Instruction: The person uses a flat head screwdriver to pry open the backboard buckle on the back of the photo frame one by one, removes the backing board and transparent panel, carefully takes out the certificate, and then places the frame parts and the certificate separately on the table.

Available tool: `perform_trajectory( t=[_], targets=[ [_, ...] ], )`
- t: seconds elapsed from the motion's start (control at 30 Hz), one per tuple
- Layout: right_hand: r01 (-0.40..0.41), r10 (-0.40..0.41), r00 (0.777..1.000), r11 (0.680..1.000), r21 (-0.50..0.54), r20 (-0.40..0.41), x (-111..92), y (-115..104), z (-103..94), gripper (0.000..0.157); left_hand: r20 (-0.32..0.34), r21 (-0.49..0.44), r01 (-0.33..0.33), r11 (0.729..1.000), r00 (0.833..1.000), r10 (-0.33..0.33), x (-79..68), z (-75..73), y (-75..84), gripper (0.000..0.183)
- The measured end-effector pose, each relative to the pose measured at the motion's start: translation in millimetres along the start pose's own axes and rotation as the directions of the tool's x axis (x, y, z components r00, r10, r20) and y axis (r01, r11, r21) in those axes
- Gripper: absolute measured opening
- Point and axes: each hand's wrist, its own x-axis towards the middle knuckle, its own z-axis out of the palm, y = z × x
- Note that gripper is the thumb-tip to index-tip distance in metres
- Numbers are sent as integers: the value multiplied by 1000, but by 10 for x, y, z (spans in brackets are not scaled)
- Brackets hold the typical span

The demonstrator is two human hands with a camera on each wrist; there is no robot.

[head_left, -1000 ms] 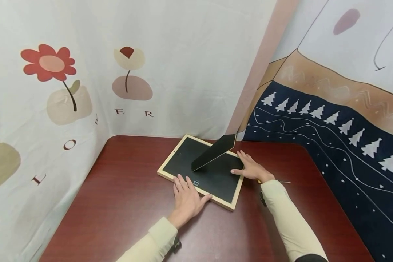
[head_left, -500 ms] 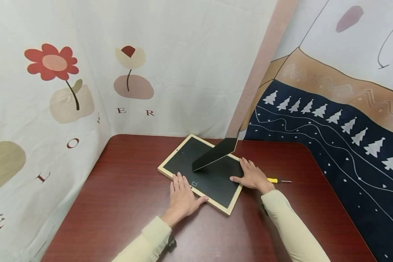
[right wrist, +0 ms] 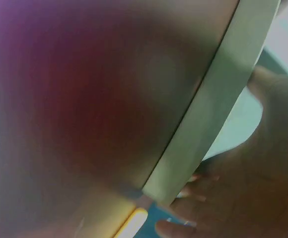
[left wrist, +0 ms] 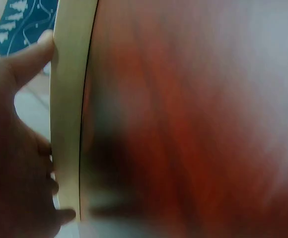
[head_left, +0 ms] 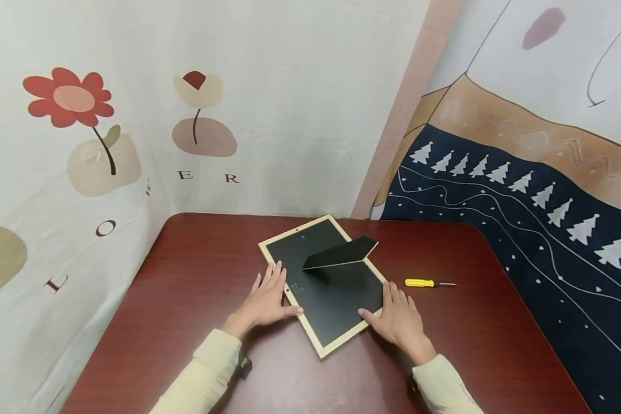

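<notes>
A picture frame (head_left: 336,310) with a pale wooden rim and black backing lies face down on the table, turned so one corner points toward me. Its black stand flap (head_left: 341,253) sticks up from the middle. My left hand (head_left: 261,302) rests against the left side, fingers straight along the rim, thumb at the near-left edge. At the right corner is my right hand (head_left: 401,322), its fingers outside the rim and its thumb over the backing. Both wrist views show the rim's pale side (left wrist: 69,109) close up, with fingers along it.
A yellow-handled screwdriver (head_left: 419,283) lies on the reddish-brown table (head_left: 186,287), right of the frame. Printed cloth hangings (head_left: 300,115) stand along the table's back and sides.
The frame has turned clockwise on the table, its near corner swinging left and toward me. Both hands moved with it, the right one nearer me, uncovering the screwdriver.
</notes>
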Motion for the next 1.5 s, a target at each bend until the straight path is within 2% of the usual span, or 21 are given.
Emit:
perform_trajectory(
  t=[0.17, 0.27, 0.43, 0.63, 0.83, 1.13, 1.33, 1.43, 1.5],
  targets=[
    [-79, 78, 997, 996, -31, -19, -306, -276, 10, 104, 80, -85, -76, 994, 993, 83, 105, -126, -198, 109],
    [-107, 107, 994, 991, -81, -7, -456, -430, 25, 105, 101, -138, -84, 987, 990, 99, 158, -178, -308, 103],
    [-106, 102, 994, 984, -143, -33, -592, -613, 81, 102, 124, -205, -67, 976, 988, 93, 224, -240, -436, 89],
    [-111, 104, 993, 981, -161, -54, -602, -675, 88, 101, 159, -201, -58, 978, 983, 91, 266, -309, -420, 83],
    [-112, 103, 992, 983, -147, -70, -613, -669, 86, 100, 162, -182, -44, 982, 984, 74, 264, -291, -414, 82],
    [-79, 67, 991, 992, -97, -119, -595, -620, 126, 99, 162, -208, -24, 978, 985, 59, 247, -290, -415, 80],
    [-66, 57, 993, 994, -81, -106, -562, -587, 124, 98, 169, -203, -18, 979, 984, 53, 271, -282, -419, 79],
    [-67, 65, 996, 997, -30, -58, -506, -562, 18, 97, 179, -194, -15, 981, 983, 50, 281, -288, -428, 80],
    [-52, 54, 996, 998, 24, -65, -420, -528, -145, 97, 181, -197, -9, 980, 982, 46, 285, -296, -432, 81]
  ],
)
